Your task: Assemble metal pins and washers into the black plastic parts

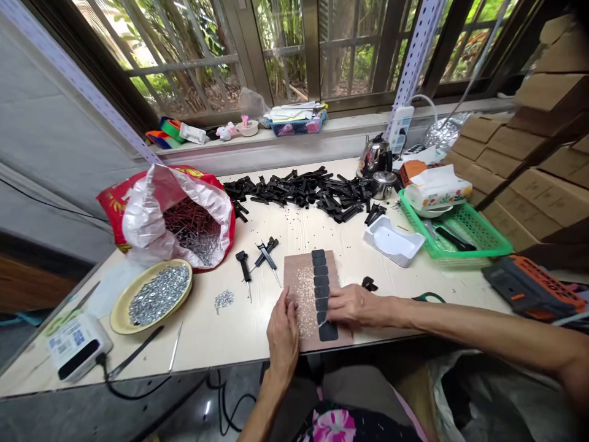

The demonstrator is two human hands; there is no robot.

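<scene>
A brown board (304, 270) with a worn, pale-speckled surface lies at the table's front edge. Down its right half runs a column of several flat black rounded-square pieces (321, 280). My left hand (283, 334) rests along the board's left edge, fingers extended. On the right, my right hand (353, 305) bends its fingers onto the lower part of the column, around a black piece that sits slightly tilted; the fingertips are partly hidden. Black-handled tools with thin metal shafts (243, 270) lie left of the board. A small black part (369, 283) is beyond my right wrist.
Black clip-like parts (299, 189) are heaped at the back. To the left stand a red bag of thin metal pins (193, 230), a yellow bowl of small metal pieces (161, 294) and a white device (79, 347). A green basket (494, 245), white tray (396, 242) and cardboard boxes (543, 190) are right.
</scene>
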